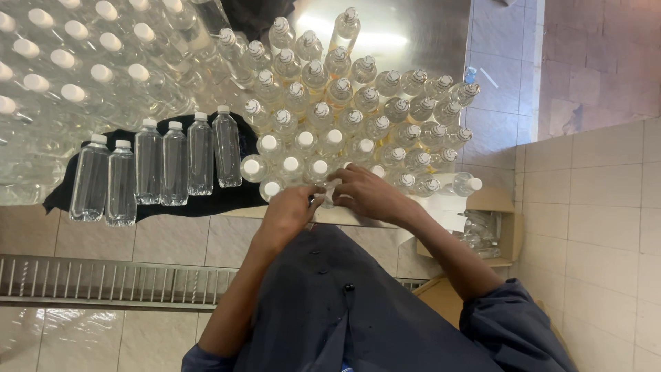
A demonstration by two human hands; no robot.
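My left hand (290, 210) and my right hand (368, 194) meet at the near edge of a steel table (406, 34), both closed around the white-capped top of one clear plastic bottle (328, 193). Fingers hide most of that bottle. Just beyond the hands stand several upright clear bottles with plain white caps (296, 155). Farther back are several bottles whose caps carry clear shrink seals (385, 103).
Several clear bottles lie in a row on a black cloth (200, 203) at the left, e.g. one bottle (200, 155). More white-capped bottles (76, 62) crowd the far left. An open cardboard box (492, 231) sits at the right. A floor drain grate (110, 281) runs below the table.
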